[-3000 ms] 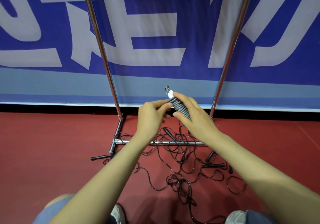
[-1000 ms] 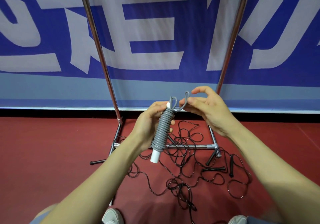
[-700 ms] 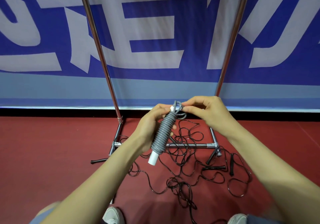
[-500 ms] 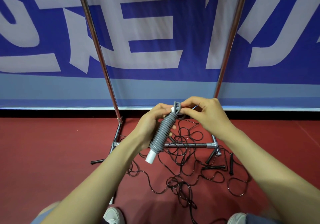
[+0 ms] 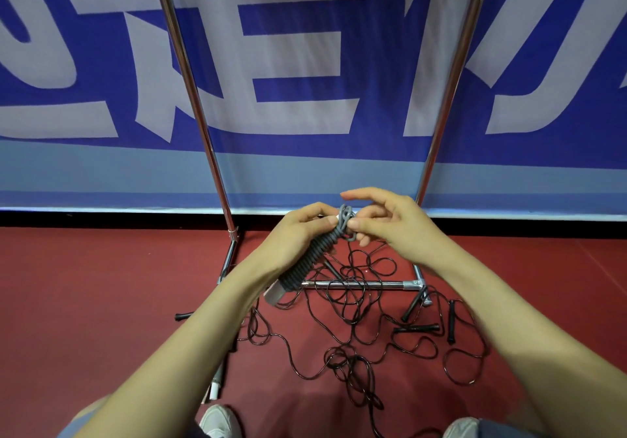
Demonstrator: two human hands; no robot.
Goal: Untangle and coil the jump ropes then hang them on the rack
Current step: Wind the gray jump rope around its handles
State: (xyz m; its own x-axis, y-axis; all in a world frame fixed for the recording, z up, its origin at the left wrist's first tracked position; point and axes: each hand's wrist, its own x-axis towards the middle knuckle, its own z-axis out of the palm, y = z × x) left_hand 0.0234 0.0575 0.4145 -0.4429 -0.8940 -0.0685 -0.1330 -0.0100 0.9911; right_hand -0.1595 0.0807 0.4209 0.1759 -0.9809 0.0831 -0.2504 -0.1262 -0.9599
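Note:
A grey jump rope [image 5: 310,259] is wound in tight turns round its white handles, whose lower end [image 5: 275,294] sticks out below. My left hand [image 5: 295,237] grips this bundle near its top. My right hand [image 5: 390,225] pinches the rope's loose grey end [image 5: 349,230] at the top of the bundle, its forefinger raised. On the red floor below lie tangled black jump ropes [image 5: 353,319] with several black handles [image 5: 416,328]. The chrome rack [image 5: 356,284] stands behind them; its top bar is out of view.
The rack's two uprights [image 5: 193,98] rise in front of a blue and white banner [image 5: 305,81]. Its foot bars lie on the red floor [image 5: 101,302]. The black rope runs back towards my shoes [image 5: 220,422] at the bottom edge.
The grey rope's end loop, held up beside the bundle a second ago, is now drawn down tight against its top. The bundle tilted a little flatter. The black ropes have not moved.

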